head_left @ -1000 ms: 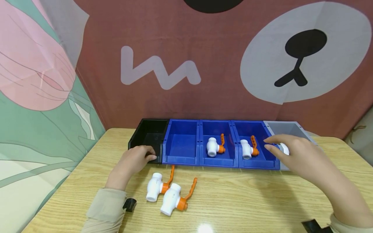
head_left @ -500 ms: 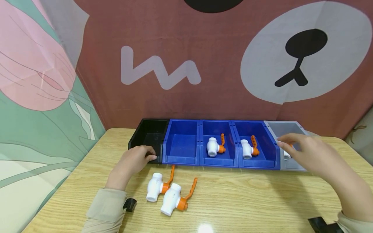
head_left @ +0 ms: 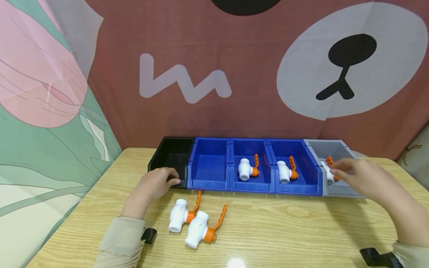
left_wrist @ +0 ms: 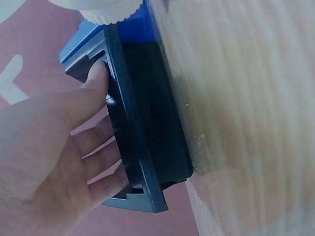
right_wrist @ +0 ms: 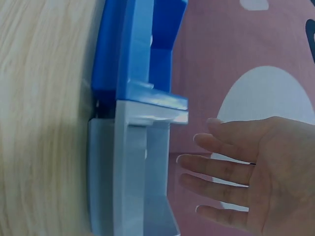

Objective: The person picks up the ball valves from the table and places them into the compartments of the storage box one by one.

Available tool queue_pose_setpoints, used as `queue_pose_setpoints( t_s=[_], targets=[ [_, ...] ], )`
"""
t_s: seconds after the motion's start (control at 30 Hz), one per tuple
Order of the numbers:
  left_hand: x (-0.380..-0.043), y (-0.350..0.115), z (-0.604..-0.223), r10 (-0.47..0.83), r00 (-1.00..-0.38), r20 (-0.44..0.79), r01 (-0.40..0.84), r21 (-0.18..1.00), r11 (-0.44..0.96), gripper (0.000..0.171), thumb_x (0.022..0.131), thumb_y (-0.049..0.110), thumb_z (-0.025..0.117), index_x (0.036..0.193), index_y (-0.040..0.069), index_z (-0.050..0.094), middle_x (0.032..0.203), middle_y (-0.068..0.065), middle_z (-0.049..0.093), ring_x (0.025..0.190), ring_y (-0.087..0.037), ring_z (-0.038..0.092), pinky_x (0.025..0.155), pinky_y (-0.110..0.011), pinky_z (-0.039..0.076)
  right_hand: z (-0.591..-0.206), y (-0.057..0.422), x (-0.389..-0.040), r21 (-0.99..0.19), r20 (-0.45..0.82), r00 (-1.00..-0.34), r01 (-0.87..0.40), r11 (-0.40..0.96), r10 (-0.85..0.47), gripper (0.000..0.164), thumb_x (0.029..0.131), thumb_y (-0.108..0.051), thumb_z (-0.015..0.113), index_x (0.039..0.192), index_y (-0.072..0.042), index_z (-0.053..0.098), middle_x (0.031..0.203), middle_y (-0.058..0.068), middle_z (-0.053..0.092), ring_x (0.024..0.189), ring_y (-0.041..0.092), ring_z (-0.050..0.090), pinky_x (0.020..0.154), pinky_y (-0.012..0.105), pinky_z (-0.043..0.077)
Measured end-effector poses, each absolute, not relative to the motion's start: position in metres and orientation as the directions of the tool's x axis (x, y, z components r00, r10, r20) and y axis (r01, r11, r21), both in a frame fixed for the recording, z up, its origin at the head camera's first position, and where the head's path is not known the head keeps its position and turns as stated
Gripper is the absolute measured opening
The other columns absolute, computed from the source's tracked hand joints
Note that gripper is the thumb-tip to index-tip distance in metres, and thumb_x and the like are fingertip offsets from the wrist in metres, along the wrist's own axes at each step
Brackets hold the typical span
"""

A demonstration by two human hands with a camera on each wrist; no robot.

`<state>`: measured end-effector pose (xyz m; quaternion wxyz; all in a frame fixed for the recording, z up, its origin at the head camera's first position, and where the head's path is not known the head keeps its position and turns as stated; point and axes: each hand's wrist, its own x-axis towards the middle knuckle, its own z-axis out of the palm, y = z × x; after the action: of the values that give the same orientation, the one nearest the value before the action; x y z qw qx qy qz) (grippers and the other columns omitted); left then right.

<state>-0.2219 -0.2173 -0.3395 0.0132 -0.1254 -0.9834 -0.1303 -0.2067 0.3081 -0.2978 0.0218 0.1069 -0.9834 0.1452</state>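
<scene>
My left hand (head_left: 160, 183) is at the front edge of the black bin (head_left: 171, 160). In the left wrist view its thumb lies at the bin's rim and the fingertips are hidden behind the front wall. My right hand (head_left: 363, 176) hovers over the front of the grey bin (head_left: 342, 190), fingers extended and nothing in them in the right wrist view. Beneath it in that bin is a white ball valve (head_left: 328, 175) with an orange lever, partly covered by the fingers. Two similar ball valves, one (head_left: 178, 216) beside another (head_left: 197, 230), lie on the table near my left forearm.
Three blue bins stand between the black and grey ones. The left blue bin (head_left: 209, 167) shows a bare floor; the middle and right ones each hold a ball valve (head_left: 245, 169), (head_left: 285, 172). Behind the wooden table (head_left: 268, 230) hangs a printed cloth (head_left: 251, 93).
My right hand has moved right, from beside the right blue bin to the grey bin, and let go of a ball valve there. My left hand has stayed in place.
</scene>
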Motion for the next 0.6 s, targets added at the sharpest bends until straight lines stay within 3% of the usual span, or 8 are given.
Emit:
queue_pose_setpoints(
  t_s=[0.2, 0.4, 0.6],
  targets=[
    [-0.222, -0.217, -0.338, 0.254, -0.965, 0.071, 0.263, 0.257, 0.930, 0.012, 0.094, 0.024, 0.069, 0.100, 0.015, 0.074, 0.093, 0.003, 0.069, 0.085, -0.018, 0.064, 0.079, -0.043, 0.053, -0.305, 0.318, -0.211, -0.297, 0.017, -0.976, -0.211, 0.931, -0.216, 0.032, 0.097, -0.025, 0.065, 0.110, 0.004, 0.068, 0.098, 0.016, 0.070, 0.093, 0.044, 0.063, 0.072, 0.057, 0.049],
    [-0.220, -0.218, -0.336, 0.257, -0.962, 0.089, 0.271, 0.264, 0.926, 0.010, 0.094, 0.023, 0.070, 0.099, 0.015, 0.074, 0.092, 0.003, 0.068, 0.083, -0.017, 0.063, 0.077, -0.042, 0.053, -0.316, 0.325, -0.216, -0.311, -0.022, -0.965, -0.244, 0.919, -0.263, 0.015, 0.090, -0.015, 0.073, 0.094, -0.001, 0.071, 0.085, 0.004, 0.068, 0.079, 0.026, 0.063, 0.066, 0.044, 0.051],
    [-0.219, -0.220, -0.335, 0.257, -0.951, 0.172, 0.292, 0.236, 0.927, 0.010, 0.094, 0.020, 0.070, 0.099, 0.013, 0.074, 0.094, 0.000, 0.066, 0.087, -0.023, 0.064, 0.079, -0.045, 0.054, -0.323, 0.327, -0.218, -0.315, -0.069, -0.964, -0.223, 0.922, -0.257, 0.013, 0.088, -0.016, 0.075, 0.093, -0.004, 0.072, 0.083, -0.001, 0.067, 0.076, 0.019, 0.060, 0.062, 0.037, 0.048]
  ],
)
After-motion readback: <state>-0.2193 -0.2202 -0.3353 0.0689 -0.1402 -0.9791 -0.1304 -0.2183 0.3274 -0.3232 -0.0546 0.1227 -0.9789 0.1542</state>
